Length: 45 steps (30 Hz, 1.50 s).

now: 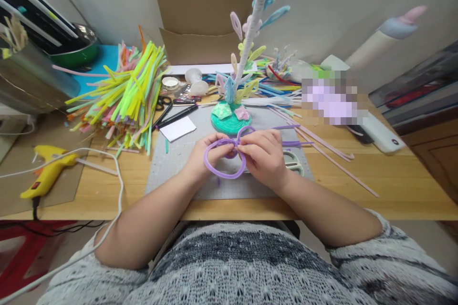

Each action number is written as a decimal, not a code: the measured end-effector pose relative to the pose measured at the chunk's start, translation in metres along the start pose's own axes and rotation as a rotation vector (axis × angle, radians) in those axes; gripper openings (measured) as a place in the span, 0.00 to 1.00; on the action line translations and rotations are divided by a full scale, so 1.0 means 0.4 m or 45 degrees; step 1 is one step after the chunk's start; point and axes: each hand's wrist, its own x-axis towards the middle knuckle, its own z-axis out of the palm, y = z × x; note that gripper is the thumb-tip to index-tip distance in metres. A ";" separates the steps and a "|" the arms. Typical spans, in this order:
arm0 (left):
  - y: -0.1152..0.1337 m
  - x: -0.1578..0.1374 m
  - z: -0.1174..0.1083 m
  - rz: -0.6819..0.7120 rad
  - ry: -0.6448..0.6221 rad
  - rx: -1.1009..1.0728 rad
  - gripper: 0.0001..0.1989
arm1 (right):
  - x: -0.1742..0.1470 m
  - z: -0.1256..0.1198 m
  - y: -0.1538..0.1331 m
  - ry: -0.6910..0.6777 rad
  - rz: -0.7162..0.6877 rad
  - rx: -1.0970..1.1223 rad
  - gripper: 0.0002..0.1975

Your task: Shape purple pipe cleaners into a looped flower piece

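Purple pipe cleaners (226,175), bent into loops, are held between my two hands above a grey cutting mat (168,171). My left hand (209,152) pinches them from the left, close to where the loops meet. From the right, the fingertips of my right hand (265,155) close on the same crossing point. One large loop hangs toward me and a smaller one rises behind the fingers. Straight purple ends stick out past my right hand. Just beyond stands a pipe-cleaner decoration on a round green base (229,126), with a white wrapped stem (250,33) and pastel loops.
A yellow glue gun (52,169) and its white cord lie at left. Behind it is a big bundle of pipe cleaners (132,95). Scissors (295,164) lie partly under my right hand. Black markers (179,114), a white card (178,128) and pink pipe cleaners (336,145) lie around.
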 end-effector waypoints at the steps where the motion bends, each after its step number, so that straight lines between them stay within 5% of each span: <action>1: 0.001 0.001 0.000 0.030 0.036 0.014 0.09 | 0.002 -0.002 0.000 -0.004 0.009 0.008 0.05; 11: 0.019 -0.004 0.008 0.104 0.150 0.215 0.08 | -0.003 -0.006 -0.004 -0.046 -0.152 0.061 0.08; 18: 0.031 -0.011 0.016 0.095 0.092 0.262 0.09 | -0.005 -0.015 -0.005 -0.030 0.003 0.158 0.11; 21: 0.030 -0.007 0.012 0.111 0.088 0.250 0.08 | 0.003 -0.025 0.005 0.132 0.327 0.402 0.09; 24: 0.029 -0.006 0.008 0.071 -0.005 0.231 0.08 | 0.024 -0.026 0.037 0.217 0.984 0.881 0.09; 28: 0.032 -0.013 0.013 -0.023 -0.218 0.192 0.08 | 0.046 -0.022 0.066 -0.545 1.543 1.718 0.17; 31: 0.037 -0.016 0.019 -0.035 -0.285 0.200 0.09 | 0.040 -0.019 0.053 -0.690 1.566 1.944 0.16; 37: 0.045 -0.018 0.020 -0.026 -0.310 0.136 0.08 | 0.027 -0.007 0.043 -0.494 1.622 2.017 0.16; 45: 0.051 -0.033 0.014 -0.114 -0.315 0.027 0.07 | 0.021 0.015 0.146 -0.186 1.903 1.892 0.16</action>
